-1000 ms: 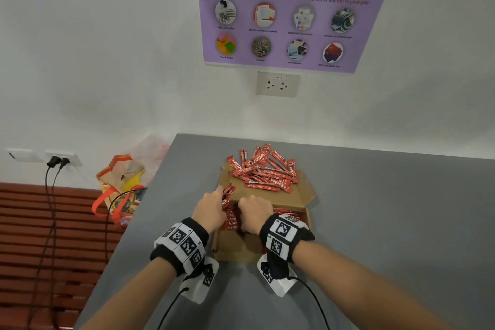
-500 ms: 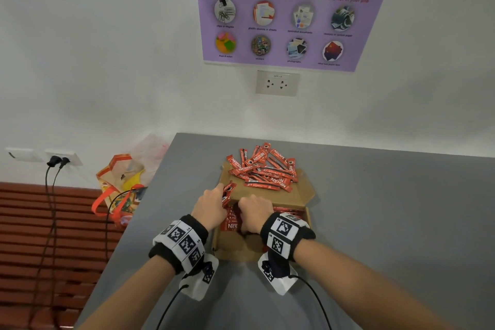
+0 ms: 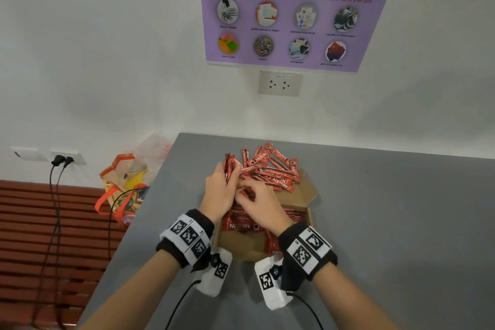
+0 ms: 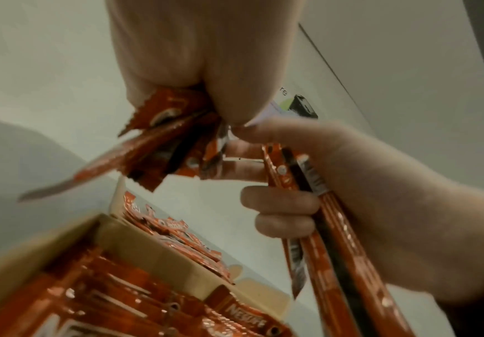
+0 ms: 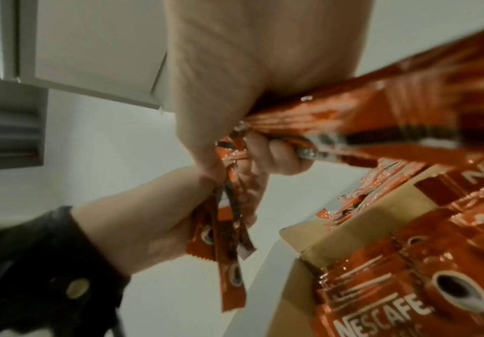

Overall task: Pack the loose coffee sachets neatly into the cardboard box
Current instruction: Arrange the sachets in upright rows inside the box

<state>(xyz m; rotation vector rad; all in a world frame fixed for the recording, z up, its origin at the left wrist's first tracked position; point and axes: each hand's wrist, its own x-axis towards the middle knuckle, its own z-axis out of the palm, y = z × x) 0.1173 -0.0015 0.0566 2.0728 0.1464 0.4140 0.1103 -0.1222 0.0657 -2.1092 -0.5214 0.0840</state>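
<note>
Sachets (image 4: 171,146) gripped in left hand (image 3: 218,193), right hand (image 3: 261,203) alongside

Both hands (image 3: 238,195) lifted off box (image 3: 308,225), moved toward loose sachet pile (image 3: 267,169), each gripping sachets.

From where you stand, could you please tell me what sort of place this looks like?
Probably an office copy or utility room: a wall poster gives paper shredder rules, a wall socket sits beneath it, and a plain grey table stands against the white wall.
</note>
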